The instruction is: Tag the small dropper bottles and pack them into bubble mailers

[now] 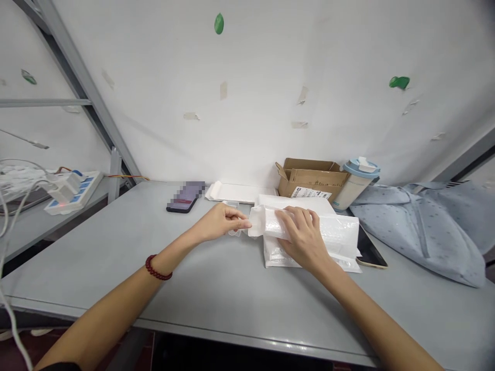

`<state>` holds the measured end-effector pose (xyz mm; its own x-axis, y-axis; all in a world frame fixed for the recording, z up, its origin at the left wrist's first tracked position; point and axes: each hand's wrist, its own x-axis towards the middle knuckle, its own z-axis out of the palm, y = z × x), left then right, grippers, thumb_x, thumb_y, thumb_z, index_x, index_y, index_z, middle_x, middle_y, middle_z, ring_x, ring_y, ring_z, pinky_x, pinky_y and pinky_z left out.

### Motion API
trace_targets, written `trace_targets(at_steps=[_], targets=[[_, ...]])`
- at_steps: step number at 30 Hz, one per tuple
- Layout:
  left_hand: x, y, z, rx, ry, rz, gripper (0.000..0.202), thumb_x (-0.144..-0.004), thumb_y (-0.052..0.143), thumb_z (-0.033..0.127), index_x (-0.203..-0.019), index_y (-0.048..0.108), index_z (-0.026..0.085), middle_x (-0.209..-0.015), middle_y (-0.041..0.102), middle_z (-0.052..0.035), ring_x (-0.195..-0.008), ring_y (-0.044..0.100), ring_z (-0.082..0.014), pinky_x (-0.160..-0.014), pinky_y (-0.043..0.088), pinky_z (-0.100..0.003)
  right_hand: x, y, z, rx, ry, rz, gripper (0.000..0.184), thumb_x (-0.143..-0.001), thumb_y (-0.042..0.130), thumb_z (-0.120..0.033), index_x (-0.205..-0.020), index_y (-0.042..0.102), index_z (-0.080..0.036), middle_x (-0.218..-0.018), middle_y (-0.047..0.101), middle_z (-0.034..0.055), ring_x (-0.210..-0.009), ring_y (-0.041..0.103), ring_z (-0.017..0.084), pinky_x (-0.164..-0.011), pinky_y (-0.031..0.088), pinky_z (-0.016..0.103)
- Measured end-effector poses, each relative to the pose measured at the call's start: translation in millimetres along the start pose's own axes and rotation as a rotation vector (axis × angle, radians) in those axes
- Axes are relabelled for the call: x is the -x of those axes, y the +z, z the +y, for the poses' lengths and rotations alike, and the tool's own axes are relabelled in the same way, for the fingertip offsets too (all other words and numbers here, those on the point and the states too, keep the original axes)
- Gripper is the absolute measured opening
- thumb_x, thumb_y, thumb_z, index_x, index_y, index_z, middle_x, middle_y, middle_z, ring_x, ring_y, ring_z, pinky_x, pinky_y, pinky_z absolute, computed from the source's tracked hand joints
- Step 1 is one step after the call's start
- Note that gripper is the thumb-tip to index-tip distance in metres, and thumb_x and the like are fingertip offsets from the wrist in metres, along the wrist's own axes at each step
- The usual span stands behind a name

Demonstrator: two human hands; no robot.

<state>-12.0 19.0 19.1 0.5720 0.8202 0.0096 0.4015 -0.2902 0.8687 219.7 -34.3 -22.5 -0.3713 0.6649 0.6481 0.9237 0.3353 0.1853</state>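
My right hand (303,237) lies over a folded white bubble mailer (340,232), its fingers curled onto the shiny surface and holding it. From the mailer's left end sticks out a plain white flap (256,222). Just left of that flap is my left hand (226,221), thumb and fingertips pinched together. A crumpled translucent strip (234,233) shows around and below those fingers and seems to be held in them. More white packaging (278,257) is beneath the mailer on the grey table (201,293).
Behind the mailer stand an open cardboard box (315,178) and a blue-lidded cup (353,183). A white packet (243,193) and a phone (185,198) lie toward the wall. To the right are a dark-screened device (371,250) and a pale blue cloth (421,232). A power strip (75,190) sits left.
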Motion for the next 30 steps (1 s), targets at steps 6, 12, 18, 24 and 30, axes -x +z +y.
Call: trace_targets(at_steps=[6,12,18,24,30], targets=[[-3,15.6,-7,0.124,0.077,0.046,0.038,-0.078,0.059,0.037,-0.11,0.065,0.019,-0.081,0.068,-0.0037,-0.064,0.056,-0.0119,-0.059,0.047,-0.023,0,-2,-2,-0.037,0.003,0.002,0.042,-0.071,0.056,-0.015,-0.113,0.051,-0.014,-0.11,0.052,0.0149,-0.101,0.044,0.027,-0.089,0.03,0.044],[-4,12.5,-7,0.08,0.103,0.249,0.031,-0.079,0.056,0.039,-0.098,0.069,0.018,-0.099,0.069,-0.0058,-0.076,0.061,-0.0164,-0.066,0.048,-0.026,-2,-5,1,-0.057,0.049,0.008,0.043,-0.071,0.055,-0.015,-0.113,0.049,-0.015,-0.11,0.052,0.0149,-0.101,0.045,0.028,-0.088,0.031,0.043],[-9,14.0,-22,-0.323,0.174,0.251,0.021,-0.08,0.052,0.023,-0.093,0.067,0.016,-0.1,0.067,-0.007,-0.091,0.058,-0.0212,-0.076,0.047,-0.031,-3,-7,9,-0.069,0.142,0.049,0.045,-0.072,0.056,-0.017,-0.116,0.046,-0.017,-0.109,0.052,0.0142,-0.101,0.047,0.029,-0.085,0.032,0.043],[-4,38.6,-33,-0.739,0.482,-0.002,0.033,-0.08,0.043,0.005,-0.107,0.059,0.016,-0.097,0.063,-0.0087,-0.096,0.051,-0.022,-0.077,0.047,-0.032,-3,-6,11,-0.057,0.174,0.047,0.043,-0.073,0.056,-0.019,-0.114,0.046,-0.017,-0.109,0.052,0.0142,-0.102,0.047,0.028,-0.084,0.033,0.041],[-1,41.4,-28,-0.719,0.708,0.026,0.031,-0.081,0.042,0.006,-0.108,0.056,0.015,-0.098,0.062,-0.0101,-0.095,0.053,-0.0208,-0.079,0.047,-0.032,-3,-3,11,-0.059,0.163,0.055,0.044,-0.072,0.055,-0.019,-0.114,0.045,-0.018,-0.108,0.052,0.0134,-0.1,0.047,0.028,-0.083,0.032,0.04]])
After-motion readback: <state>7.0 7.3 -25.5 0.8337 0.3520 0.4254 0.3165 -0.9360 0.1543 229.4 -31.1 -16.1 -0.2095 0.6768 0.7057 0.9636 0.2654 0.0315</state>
